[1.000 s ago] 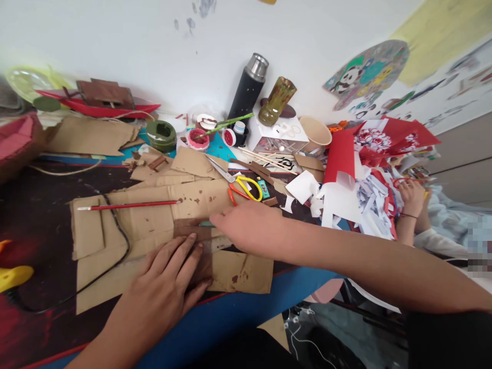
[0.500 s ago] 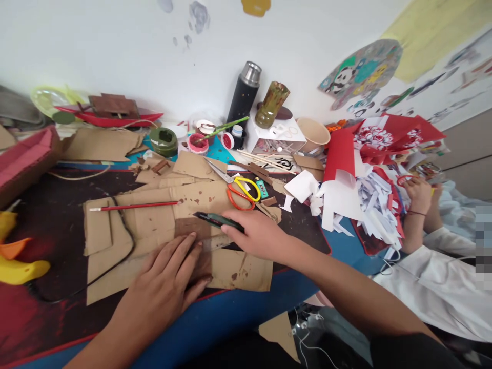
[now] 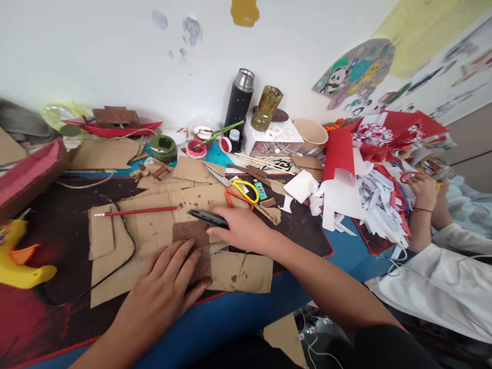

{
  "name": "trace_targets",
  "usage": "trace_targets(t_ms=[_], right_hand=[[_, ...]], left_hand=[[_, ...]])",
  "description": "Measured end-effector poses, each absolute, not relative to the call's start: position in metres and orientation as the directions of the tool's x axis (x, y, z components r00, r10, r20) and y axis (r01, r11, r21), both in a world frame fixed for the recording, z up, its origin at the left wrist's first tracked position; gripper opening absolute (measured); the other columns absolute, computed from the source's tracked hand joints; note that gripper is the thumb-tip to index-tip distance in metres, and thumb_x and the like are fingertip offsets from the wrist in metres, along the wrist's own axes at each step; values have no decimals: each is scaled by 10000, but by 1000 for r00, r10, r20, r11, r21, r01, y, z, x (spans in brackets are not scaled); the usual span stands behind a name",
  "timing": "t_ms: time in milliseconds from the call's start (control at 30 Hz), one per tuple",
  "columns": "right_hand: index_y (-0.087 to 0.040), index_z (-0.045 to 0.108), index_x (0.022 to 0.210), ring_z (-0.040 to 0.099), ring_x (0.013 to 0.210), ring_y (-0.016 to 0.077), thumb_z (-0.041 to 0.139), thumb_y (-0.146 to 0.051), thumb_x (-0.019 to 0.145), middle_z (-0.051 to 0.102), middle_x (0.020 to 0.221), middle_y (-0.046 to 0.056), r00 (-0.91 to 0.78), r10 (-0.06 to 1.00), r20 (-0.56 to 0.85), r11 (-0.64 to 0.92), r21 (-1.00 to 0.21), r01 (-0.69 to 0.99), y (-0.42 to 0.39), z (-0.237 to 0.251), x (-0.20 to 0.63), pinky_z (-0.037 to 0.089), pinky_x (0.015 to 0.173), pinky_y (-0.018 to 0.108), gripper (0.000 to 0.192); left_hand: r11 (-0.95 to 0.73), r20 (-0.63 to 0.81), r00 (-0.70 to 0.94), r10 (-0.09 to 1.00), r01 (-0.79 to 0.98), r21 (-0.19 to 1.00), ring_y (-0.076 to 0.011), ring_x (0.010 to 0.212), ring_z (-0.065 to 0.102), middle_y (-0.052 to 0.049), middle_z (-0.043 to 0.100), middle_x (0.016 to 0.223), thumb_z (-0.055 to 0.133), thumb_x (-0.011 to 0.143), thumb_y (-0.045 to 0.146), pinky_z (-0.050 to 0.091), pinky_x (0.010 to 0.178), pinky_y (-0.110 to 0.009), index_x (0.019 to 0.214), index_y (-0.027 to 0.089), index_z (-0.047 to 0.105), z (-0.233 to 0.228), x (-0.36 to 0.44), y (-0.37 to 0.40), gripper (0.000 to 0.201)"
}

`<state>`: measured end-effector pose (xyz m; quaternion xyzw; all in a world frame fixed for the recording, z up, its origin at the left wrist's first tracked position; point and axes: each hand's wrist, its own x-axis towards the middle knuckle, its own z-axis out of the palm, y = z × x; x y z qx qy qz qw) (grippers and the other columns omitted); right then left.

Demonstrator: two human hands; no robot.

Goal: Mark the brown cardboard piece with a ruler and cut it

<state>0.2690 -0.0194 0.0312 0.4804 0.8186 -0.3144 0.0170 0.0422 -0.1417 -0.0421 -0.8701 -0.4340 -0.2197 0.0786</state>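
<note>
My left hand (image 3: 169, 277) lies flat with its fingers stretched out, pressing on a brown-painted piece of cardboard (image 3: 188, 231). Just right of its fingertips, my right hand (image 3: 238, 228) is closed around a dark green utility knife (image 3: 209, 218), which points left above the brown piece's far edge. I cannot tell whether the blade touches anything. A clear strip, partly hidden, lies between the two hands. Underneath are larger sheets of plain cardboard (image 3: 242, 271) with brown paint spots. A red paintbrush (image 3: 140, 211) rests across the cardboard to the left.
Scissors (image 3: 244, 190) with yellow and orange handles lie beyond my right hand. A yellow glue gun (image 3: 28, 261) with a black cord (image 3: 128, 238) sits left. Paint jars (image 3: 163, 147) and a black thermos (image 3: 239, 100) line the wall. At right, another person's hands (image 3: 425, 192) work near paper scraps (image 3: 378, 205).
My right hand has moved the utility knife slightly left. My left hand stays on the brown cardboard. The view has shifted a little.
</note>
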Motion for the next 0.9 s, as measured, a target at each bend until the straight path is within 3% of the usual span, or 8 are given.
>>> trace_targets(t_ms=[133,267,533,767,900], right_hand=[[-142,705,1345,761,1073,286,741,-461,1092,828,1216,156,-546,780,-306,361,-493,791,-18,25,259,458,804,341,409],[-177,715,1295,740,1072,267,771,-457,1062,815,1195,116,-493,811,-314,268,-551,791,-16,25,258,439,788,320,369],[-210,667,1044,658,872,191,747,-422,1002,728,970,18,-444,826,-348,143,-633,761,-14,25,256,392,710,278,230],[-244,533,907,596,697,151,721,-430,986,604,743,-54,-403,817,-413,66,-627,776,-16,29,255,341,635,271,276],[-254,487,879,583,646,142,709,-386,1003,542,660,-81,-393,812,-431,16,-657,754,-18,31,258,344,624,264,286]], left_hand=[[-602,440,518,734,796,67,-401,1227,743,-248,788,1354,534,1132,427,520,1076,-534,1329,107,736,-42,42,-141,427],[-599,439,501,745,793,112,-410,1261,731,-248,779,1378,567,1117,434,512,1100,-540,1335,114,748,-44,42,-142,427],[-601,458,505,732,795,83,-405,1234,738,-250,780,1363,547,1134,462,511,1076,-532,1329,112,743,-44,40,-144,446],[-627,469,528,708,775,73,-381,1189,735,-218,801,1295,506,1158,508,523,1060,-515,1382,104,689,-42,37,-142,497],[-628,434,527,731,768,125,-371,1164,729,-189,801,1279,495,1158,521,537,1031,-513,1299,149,739,-42,33,-141,466]])
